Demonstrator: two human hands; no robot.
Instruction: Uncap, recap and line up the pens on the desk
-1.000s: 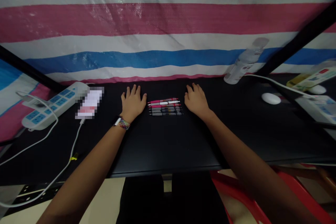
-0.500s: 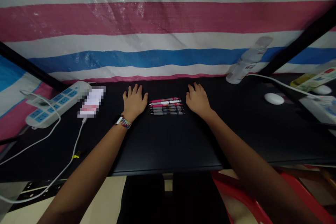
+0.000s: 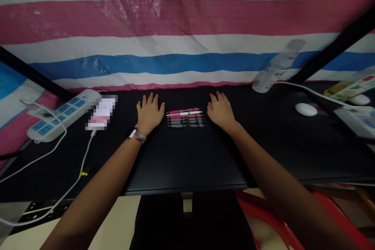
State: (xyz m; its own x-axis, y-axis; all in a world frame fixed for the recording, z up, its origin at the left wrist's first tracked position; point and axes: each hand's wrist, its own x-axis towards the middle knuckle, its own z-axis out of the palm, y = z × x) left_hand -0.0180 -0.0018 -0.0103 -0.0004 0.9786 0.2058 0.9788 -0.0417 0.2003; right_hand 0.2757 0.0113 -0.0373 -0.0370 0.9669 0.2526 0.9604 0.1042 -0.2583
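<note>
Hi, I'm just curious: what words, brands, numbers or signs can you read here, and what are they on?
None can be read.
Pens: any markings too small.
Clear bottle: label print too blurred.
Phone: screen pixelated.
Yellowish bottle at the right edge: coloured label, print too blurred.

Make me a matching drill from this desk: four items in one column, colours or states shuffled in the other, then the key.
1. Pens
2. Power strip
3. Bottle
4. Wristband

A. Clear, standing on its base
B. Multicoloured
C. Lying side by side, some pink, some grey
D. White and blue

Pairs: 1-C, 2-D, 3-A, 4-B
</note>
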